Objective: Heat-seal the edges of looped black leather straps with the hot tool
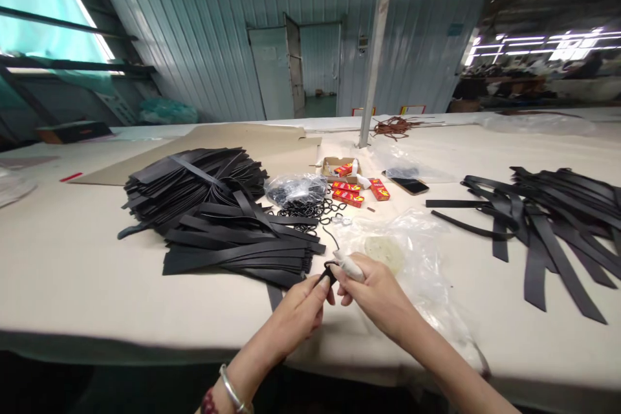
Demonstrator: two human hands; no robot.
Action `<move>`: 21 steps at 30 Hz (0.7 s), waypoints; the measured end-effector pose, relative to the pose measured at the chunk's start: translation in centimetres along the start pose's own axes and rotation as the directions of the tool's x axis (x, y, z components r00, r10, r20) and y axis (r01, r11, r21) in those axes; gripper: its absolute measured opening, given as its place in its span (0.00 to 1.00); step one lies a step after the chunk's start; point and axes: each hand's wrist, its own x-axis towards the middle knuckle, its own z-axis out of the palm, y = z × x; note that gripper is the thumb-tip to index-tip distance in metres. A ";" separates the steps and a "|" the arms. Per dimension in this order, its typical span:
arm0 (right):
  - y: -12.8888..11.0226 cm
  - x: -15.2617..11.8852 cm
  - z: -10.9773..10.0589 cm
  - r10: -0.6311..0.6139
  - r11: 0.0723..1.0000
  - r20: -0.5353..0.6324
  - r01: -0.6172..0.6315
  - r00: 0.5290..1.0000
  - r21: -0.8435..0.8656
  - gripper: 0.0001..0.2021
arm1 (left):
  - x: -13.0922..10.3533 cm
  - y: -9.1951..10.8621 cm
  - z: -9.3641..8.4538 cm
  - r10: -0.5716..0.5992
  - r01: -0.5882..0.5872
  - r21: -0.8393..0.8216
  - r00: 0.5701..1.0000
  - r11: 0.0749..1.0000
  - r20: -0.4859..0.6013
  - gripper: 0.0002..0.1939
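Near the table's front edge, my left hand [303, 307] is closed on a flat black strap [326, 275], thumb on top. A small black ring [330, 264] seems to sit at the strap's end. My right hand [371, 288] pinches the same end, and a white wrapping [350, 268] covers its index finger. The fingertips partly hide the strap and ring. Just beyond lie a loose pile of black metal rings [310, 212] and a plastic bag [295, 189] holding more. To the left spreads a stack of black straps [237, 246].
A large tied bundle of black straps [179, 191] lies behind the stack; more straps [548, 226] lie at right. Small red boxes [348, 197], an open carton [332, 165], a phone [410, 184] and clear plastic [422, 252] lie beyond my hands. A post [376, 52] rises at the back.
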 end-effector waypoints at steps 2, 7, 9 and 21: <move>0.7 -1.2 0.1 -0.281 0.932 -0.038 0.263 0.959 -0.250 0.08 | -0.3 0.1 0.5 0.008 -0.008 0.020 1.000 1.000 -0.001 0.18; 3.0 -3.1 0.1 -0.673 0.423 0.081 0.472 0.735 -0.774 0.22 | -1.1 -0.3 1.8 0.028 -0.028 0.083 1.000 0.996 -0.006 0.15; 3.8 -3.5 0.0 -0.642 0.419 0.099 0.457 0.760 -0.785 0.24 | -1.3 -0.6 2.3 0.040 -0.038 0.104 0.999 0.994 -0.013 0.14; 2.2 -4.8 -1.1 -0.023 0.995 -0.034 0.026 0.999 0.096 0.16 | -2.4 0.5 2.9 0.056 -0.060 0.040 0.994 0.997 0.098 0.10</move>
